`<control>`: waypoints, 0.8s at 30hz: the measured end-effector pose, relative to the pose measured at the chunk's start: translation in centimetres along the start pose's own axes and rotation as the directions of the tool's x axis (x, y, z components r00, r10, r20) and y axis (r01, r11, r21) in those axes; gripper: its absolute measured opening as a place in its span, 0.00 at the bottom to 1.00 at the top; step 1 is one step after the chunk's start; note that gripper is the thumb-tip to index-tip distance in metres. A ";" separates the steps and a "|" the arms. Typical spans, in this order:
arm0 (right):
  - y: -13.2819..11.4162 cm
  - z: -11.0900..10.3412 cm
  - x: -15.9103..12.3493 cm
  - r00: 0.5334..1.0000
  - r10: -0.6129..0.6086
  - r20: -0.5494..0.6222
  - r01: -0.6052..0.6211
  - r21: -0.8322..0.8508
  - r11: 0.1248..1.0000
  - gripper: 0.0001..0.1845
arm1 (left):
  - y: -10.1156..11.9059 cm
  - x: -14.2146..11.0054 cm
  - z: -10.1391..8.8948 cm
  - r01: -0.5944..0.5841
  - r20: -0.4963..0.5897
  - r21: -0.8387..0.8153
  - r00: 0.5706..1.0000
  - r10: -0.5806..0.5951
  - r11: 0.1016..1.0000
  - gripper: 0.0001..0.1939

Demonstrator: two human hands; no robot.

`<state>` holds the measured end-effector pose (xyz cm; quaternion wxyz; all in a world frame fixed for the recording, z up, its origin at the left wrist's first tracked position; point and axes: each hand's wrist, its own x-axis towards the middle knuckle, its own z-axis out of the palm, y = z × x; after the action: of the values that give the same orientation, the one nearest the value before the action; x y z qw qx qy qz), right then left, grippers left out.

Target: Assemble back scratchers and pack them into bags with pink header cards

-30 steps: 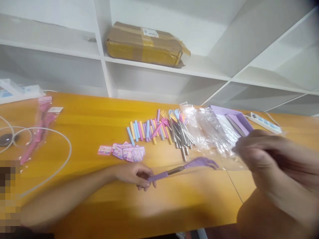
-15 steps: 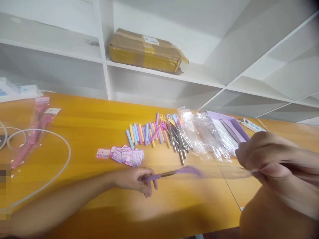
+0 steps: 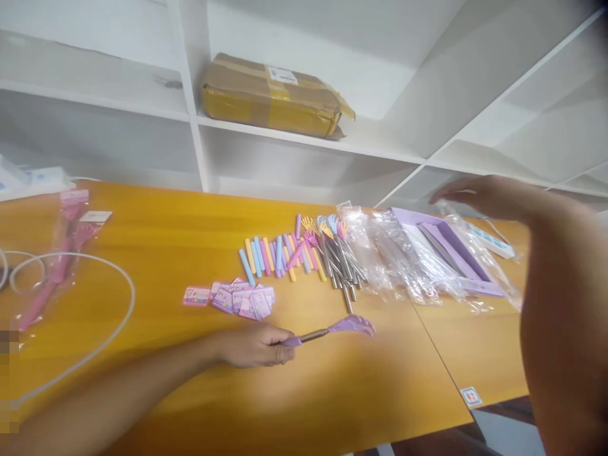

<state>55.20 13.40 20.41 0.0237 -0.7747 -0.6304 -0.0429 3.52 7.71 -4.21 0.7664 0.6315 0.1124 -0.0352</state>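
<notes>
My left hand (image 3: 263,345) is closed round the purple handle of a back scratcher (image 3: 316,334). Its short metal shaft and purple claw head point right, above the wooden tabletop. At the upper right, my right hand (image 3: 479,193) grips the top of a clear plastic bag (image 3: 479,244), which hangs beside the purple box (image 3: 496,290). The thumb side is partly hidden. Behind the left hand lie small printed cards (image 3: 242,297), loose pastel handle tubes (image 3: 278,253) and a pile of metal rods with colored claw heads (image 3: 339,253).
More clear bags (image 3: 399,259) overlap the box's left side. Bagged pink back scratchers (image 3: 61,266) and a looped white cable (image 3: 130,297) lie at left. A power strip (image 3: 491,240) is behind the right-hand bag. A taped carton (image 3: 273,95) rests on the white shelf.
My right hand has moved away from the scratcher, up and toward the box, carrying the clear bag. My left hand has closed more firmly round the scratcher, which stays in nearly the same place.
</notes>
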 end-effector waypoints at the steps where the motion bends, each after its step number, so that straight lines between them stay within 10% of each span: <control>1: -1.0 0.9 1.8 0.993 0.016 0.119 -0.019 0.022 1.000 0.12 | -0.2 0.1 0.1 -0.004 -0.004 -0.062 1.000 0.003 0.998 0.28; 6: -7.2 7.0 5.0 0.994 0.056 0.099 -0.059 0.035 0.998 0.17 | -0.7 0.5 0.3 -0.056 -0.067 -0.286 0.997 0.039 0.956 0.29; 11: -15.8 15.1 -3.5 0.979 -0.041 -0.198 0.070 0.142 0.987 0.19 | -0.7 0.6 0.8 -0.113 -0.209 -0.310 0.977 0.048 0.944 0.27; 15: -22.0 19.6 -13.6 0.932 -0.289 -0.217 0.342 0.788 0.511 0.12 | -0.2 0.3 1.3 -0.098 -0.435 0.147 0.887 0.153 0.984 0.22; 18: -25.2 20.8 -18.4 0.853 -0.511 -0.107 0.251 0.943 0.221 0.26 | -0.2 0.2 1.3 0.039 -0.452 0.709 0.792 0.411 0.704 0.17; 21: -27.3 21.3 -20.4 0.866 -0.494 0.081 0.004 0.986 0.168 0.31 | -0.7 0.3 1.2 0.124 -0.280 0.952 0.716 0.639 0.279 0.15; 24: -28.2 21.0 -20.9 0.846 -0.488 0.216 -0.152 0.974 0.168 0.32 | -0.5 0.3 1.1 0.192 -0.171 0.980 0.704 0.689 0.047 0.15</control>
<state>24.18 0.66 -2.95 0.3447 -0.4811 -0.5780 0.5618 3.84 6.53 -4.50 0.0436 0.9471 0.1815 0.2610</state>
